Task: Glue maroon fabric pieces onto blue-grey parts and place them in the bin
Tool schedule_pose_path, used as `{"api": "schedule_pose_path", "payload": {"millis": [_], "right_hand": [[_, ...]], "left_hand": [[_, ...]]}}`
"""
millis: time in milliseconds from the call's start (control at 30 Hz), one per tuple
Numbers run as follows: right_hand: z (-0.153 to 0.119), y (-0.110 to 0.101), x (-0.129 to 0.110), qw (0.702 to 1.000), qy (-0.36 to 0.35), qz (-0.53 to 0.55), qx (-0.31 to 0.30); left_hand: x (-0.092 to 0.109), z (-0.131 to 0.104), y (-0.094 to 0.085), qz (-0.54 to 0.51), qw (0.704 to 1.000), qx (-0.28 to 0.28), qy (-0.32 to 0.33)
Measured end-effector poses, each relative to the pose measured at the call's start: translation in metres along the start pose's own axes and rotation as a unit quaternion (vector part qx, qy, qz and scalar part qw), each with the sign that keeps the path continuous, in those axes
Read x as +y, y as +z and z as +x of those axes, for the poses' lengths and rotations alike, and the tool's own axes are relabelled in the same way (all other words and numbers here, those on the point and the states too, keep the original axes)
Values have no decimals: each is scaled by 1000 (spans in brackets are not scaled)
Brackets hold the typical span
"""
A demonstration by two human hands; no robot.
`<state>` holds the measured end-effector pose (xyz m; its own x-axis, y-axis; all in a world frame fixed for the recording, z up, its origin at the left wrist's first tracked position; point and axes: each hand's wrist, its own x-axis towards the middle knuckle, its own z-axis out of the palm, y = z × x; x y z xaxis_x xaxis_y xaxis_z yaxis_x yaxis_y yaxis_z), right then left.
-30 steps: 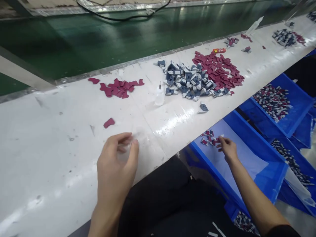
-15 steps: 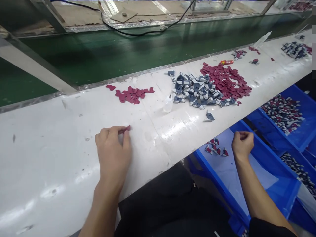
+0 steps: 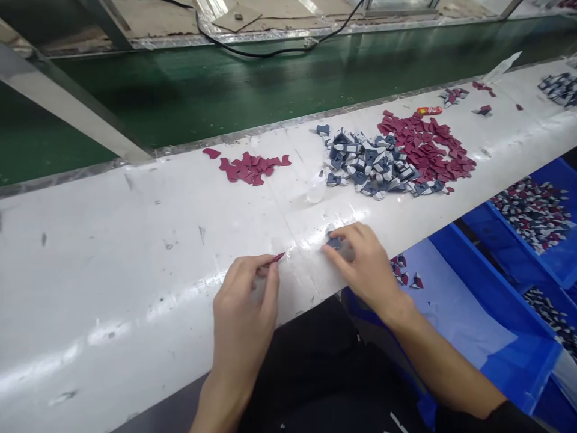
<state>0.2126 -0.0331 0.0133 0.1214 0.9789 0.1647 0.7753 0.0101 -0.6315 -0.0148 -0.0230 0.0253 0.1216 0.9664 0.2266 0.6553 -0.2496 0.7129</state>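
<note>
My left hand [image 3: 247,294] pinches a small flat maroon piece [image 3: 279,257] between thumb and fingertips, just above the white worktop. To its right, my right hand [image 3: 367,264] has its thumb and fingers closed on a small grey-and-white piece [image 3: 333,240], partly hidden by the fingers. The two pieces are apart. Beyond my hands lies a heap of similar grey-and-white pieces [image 3: 360,162], with a large pile of maroon pieces [image 3: 428,147] against its right side. A smaller group of maroon pieces [image 3: 250,167] lies farther left. A small translucent bottle [image 3: 315,189] stands beside the heap.
Below the worktop's [image 3: 112,252] near edge, a blue bin [image 3: 523,361] holds a white sheet and several assembled pieces [image 3: 417,281]. Another blue bin [image 3: 565,252] is full of pieces. A red-orange wrapper or tube [image 3: 429,110] lies behind the maroon pile. A slanting metal post [image 3: 76,105] stands at left.
My right hand has come up from over the blue bin to the worktop and taken the loose grey-and-white piece. My left hand has moved right, still pinching its maroon piece.
</note>
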Motion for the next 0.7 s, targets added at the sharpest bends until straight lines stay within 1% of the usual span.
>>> {"api": "schedule_pose_path", "payload": {"millis": [100, 133, 167, 200, 267, 300, 333, 367, 433, 467, 533, 633, 700], "right_hand": [[-1, 16, -30, 995, -47, 59, -63], [0, 18, -36, 993, -47, 83, -73], [4, 19, -37, 992, -33, 104, -69], [8, 18, -36, 992, -8, 117, -47], [24, 18, -24, 991, 47, 119, 33], [34, 18, -16, 989, 62, 112, 73], [45, 20, -7, 987, 62, 107, 101], [56, 23, 1, 986, 52, 109, 111], [75, 29, 11, 985, 23, 128, 114], [82, 31, 12, 983, 7, 149, 110], [87, 32, 6, 971, -18, 218, 94], [76, 22, -14, 946, -28, 322, 33], [63, 12, -26, 940, -23, 341, -16]], "left_hand": [[1, -3, 5, 6, 1000, 12, 3], [-1, -4, 6, 18, 1000, 18, 7], [-5, -5, 6, 37, 999, 28, 14], [-10, -5, 6, 61, 997, 41, 23], [-20, -6, 3, 113, 990, 78, 32], [-26, -6, 1, 134, 986, 98, 29], [-30, -6, -1, 148, 982, 112, 23], [-33, -6, -3, 154, 981, 118, 15], [-36, -5, -4, 156, 980, 119, 6], [-35, -5, -4, 158, 981, 115, 11], [-29, -6, -1, 165, 981, 100, 29], [-17, -7, 8, 168, 982, 66, 50], [-9, -7, 17, 172, 982, 46, 54]]}}
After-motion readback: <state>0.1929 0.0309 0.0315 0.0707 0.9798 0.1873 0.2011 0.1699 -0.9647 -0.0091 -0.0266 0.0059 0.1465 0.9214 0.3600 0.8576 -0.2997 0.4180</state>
